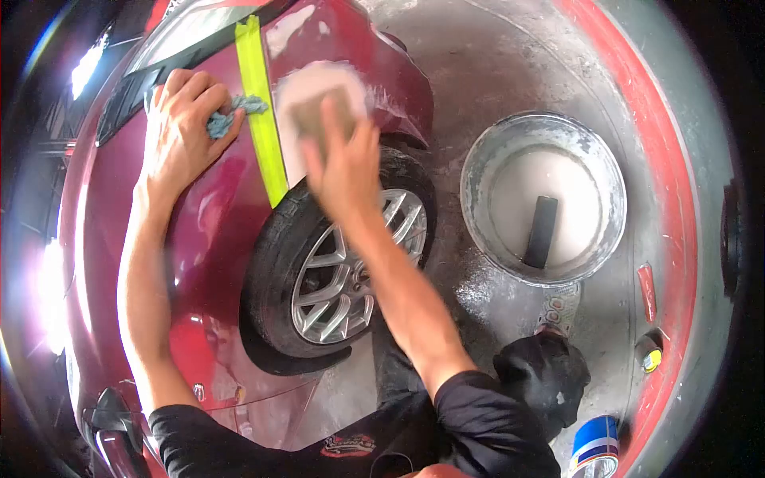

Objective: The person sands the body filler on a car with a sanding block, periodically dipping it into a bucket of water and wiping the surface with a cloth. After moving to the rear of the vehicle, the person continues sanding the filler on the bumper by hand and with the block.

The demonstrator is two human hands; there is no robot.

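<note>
My left hand point(185, 115) rests on the maroon car panel point(211, 191), its fingers closed around a crumpled blue-grey cloth point(225, 119). Beside the cloth, a strip of yellow-green tape point(259, 119) runs down the bodywork. My right hand point(347, 171), blurred by motion, presses a brownish sanding pad point(321, 114) flat against a pale filler patch point(335, 73) above the wheel arch. Part of the patch is hidden under the pad and hand. Below my right forearm is the tyre point(271, 263) with its silver spoked rim point(319, 295).
A metal bucket point(476, 171) of milky liquid stands on the floor to the right, a dark block point(542, 231) leaning inside. Farther right lie a red object point(647, 292), a yellow-and-black item point(652, 360) and a blue can point(594, 440). My knee and shoe are near the bucket.
</note>
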